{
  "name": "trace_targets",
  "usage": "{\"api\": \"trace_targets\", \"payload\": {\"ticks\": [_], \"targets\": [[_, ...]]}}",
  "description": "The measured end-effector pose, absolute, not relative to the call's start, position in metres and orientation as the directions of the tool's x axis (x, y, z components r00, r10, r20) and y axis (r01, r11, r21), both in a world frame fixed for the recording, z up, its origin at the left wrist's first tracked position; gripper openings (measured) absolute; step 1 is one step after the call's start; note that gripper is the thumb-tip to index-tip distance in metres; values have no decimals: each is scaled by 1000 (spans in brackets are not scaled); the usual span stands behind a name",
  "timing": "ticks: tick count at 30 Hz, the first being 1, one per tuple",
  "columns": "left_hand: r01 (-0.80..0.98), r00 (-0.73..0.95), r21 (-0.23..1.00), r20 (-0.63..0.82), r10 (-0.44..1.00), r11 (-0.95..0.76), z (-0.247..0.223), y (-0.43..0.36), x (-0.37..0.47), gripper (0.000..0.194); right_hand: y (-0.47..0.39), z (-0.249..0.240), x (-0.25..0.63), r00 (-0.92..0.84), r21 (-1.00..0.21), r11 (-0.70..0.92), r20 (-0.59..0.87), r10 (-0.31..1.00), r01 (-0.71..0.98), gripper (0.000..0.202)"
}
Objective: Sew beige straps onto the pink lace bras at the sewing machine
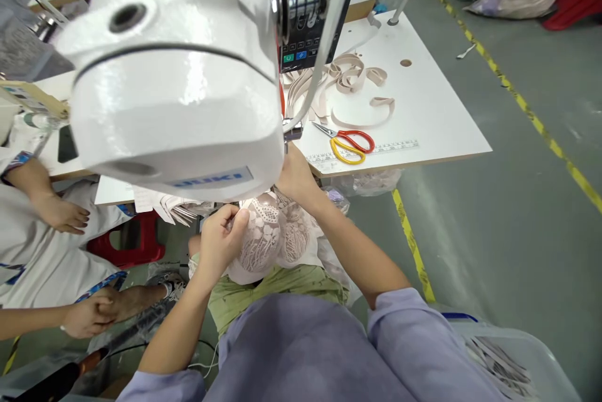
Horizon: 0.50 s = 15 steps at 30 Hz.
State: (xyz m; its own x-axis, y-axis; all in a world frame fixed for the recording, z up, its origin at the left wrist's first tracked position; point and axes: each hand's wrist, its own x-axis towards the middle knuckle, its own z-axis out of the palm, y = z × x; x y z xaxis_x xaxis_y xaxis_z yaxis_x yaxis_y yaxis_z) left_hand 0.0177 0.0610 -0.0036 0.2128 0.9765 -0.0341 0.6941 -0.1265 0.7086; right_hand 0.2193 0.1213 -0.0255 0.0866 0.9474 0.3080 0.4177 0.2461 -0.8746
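Observation:
Cream lace bra cups (268, 232) hang over my lap at the edge of the sewing table. My left hand (221, 236) pinches the lace at its left side, thumb and forefinger pressed together. Beside the machine's needle area, my right hand (297, 175) reaches up at the right of the lace; its fingertips are hidden behind the white sewing machine head (183, 120). Scissors with red and yellow handles (348, 143) lie on the table, right of my right hand. Beige elastic strips (350, 76) lie loosely behind them.
A ruler scale (395, 146) runs along the front of the white table (437, 120). A control screen (315, 7) stands behind the machine. Two people's hands and laps show at the left, near a red stool (150, 242). A plastic bin (527, 352) sits at the lower right.

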Motion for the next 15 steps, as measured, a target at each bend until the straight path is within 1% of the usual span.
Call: {"api": "trace_targets", "payload": {"ticks": [3, 5, 7, 9, 10, 11, 13, 14, 15], "targets": [[600, 340, 799, -209, 917, -40, -9, 62, 12, 40, 117, -25, 219, 93, -888, 266, 322, 942, 375, 7], [482, 512, 876, -310, 801, 32, -18, 52, 12, 47, 108, -20, 222, 87, -910, 260, 302, 949, 322, 4], [386, 664, 919, -338, 667, 81, -30, 34, 18, 52, 94, -13, 229, 59, -930, 235, 261, 964, 281, 3], [350, 747, 934, -329, 577, 80, -44, 12, 31, 55, 77, -6, 237, 5, -946, 193, 201, 979, 260, 9], [346, 765, 936, -322, 557, 65, -51, 2, 38, 56, 69, -5, 240, -23, -958, 165, 164, 986, 237, 11], [347, 774, 937, -314, 550, 47, -58, -6, 43, 55, 61, -7, 242, -47, -975, 122, 115, 992, 187, 13], [354, 783, 935, -295, 548, -3, -71, -15, 49, 55, 48, -22, 243, -67, -999, -35, -34, 997, -16, 16], [365, 778, 930, -285, 560, -34, -78, -16, 47, 54, 43, -36, 244, -35, -979, -134, -130, 991, -155, 20], [385, 761, 920, -273, 588, -70, -84, -14, 42, 54, 38, -52, 245, 21, -931, -215, -231, 973, -294, 23]]}}
